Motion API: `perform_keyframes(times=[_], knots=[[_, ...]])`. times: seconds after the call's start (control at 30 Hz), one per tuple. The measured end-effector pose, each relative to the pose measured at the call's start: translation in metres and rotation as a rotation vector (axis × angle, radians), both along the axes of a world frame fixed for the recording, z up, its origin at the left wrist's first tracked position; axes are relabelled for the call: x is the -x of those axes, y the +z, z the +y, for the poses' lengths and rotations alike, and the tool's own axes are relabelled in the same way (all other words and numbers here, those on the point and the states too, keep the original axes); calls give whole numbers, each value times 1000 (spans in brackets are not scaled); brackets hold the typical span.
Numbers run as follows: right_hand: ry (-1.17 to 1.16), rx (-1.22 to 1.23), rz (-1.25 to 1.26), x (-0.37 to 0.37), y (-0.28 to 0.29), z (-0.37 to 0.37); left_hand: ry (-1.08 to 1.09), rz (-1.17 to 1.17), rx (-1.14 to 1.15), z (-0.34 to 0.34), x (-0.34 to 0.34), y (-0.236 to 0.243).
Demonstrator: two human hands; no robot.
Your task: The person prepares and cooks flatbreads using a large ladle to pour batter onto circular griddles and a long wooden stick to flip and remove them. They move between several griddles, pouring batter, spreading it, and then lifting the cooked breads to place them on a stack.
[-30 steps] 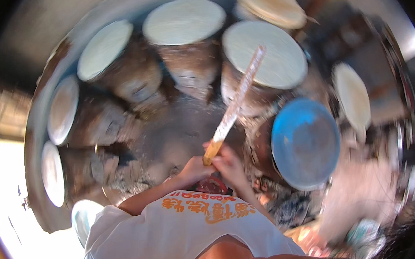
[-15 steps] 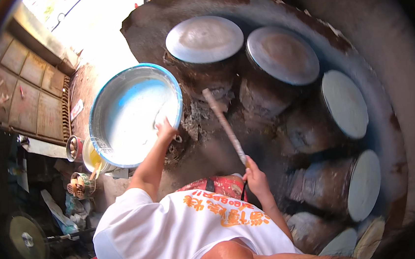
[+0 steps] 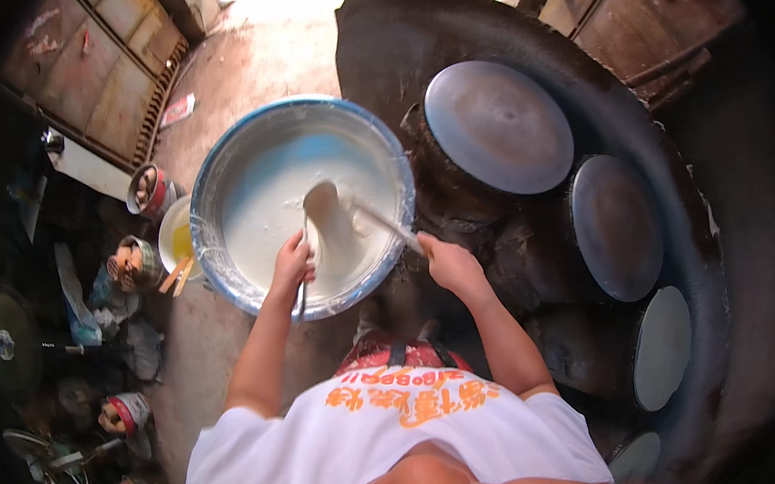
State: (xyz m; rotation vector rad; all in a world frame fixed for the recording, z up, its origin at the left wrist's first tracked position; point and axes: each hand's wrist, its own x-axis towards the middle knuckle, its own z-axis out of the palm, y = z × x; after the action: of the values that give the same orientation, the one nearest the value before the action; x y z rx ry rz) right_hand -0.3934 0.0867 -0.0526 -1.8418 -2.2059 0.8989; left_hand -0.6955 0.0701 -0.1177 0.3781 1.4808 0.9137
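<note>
My left hand grips a metal ladle by its handle over a large blue-rimmed basin of white batter. The ladle's bowl is over the batter, with pale batter on or below it, blurred. In my right hand is a long, pale-coated wooden stick, reaching over the basin's right side to beside the ladle's bowl; whether they touch I cannot tell. To the right stand round flat griddles, some dark, some covered with a pale layer.
A pale bowl with yellow liquid and utensils stands left of the basin, among tins and clutter. A curved dark ledge rings the griddles. Rusty metal doors flank a bright opening ahead.
The view has turned from the griddles toward the basin. My left hand left the stick and now lifts a ladle there. My right hand swung the stick over the basin.
</note>
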Motion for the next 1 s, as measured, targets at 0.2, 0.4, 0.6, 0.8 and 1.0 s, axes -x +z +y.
perform_keyframes(times=[0.2,0.4,0.6,0.8,1.0], knots=[[98,124,-211,14,-1,-6,121,-177,30,50,15,-73],[-12,216,-276,53,-32,0,356,-619,157,73,-24,-133],[-136,294,163,56,-61,-39,632,-1246,218,75,-77,-108],[-408,924,960,34,20,-59,401,-1346,-104,68,-70,38],[-29,861,1629,55,145,-17,-282,-1673,-550,85,-39,261]])
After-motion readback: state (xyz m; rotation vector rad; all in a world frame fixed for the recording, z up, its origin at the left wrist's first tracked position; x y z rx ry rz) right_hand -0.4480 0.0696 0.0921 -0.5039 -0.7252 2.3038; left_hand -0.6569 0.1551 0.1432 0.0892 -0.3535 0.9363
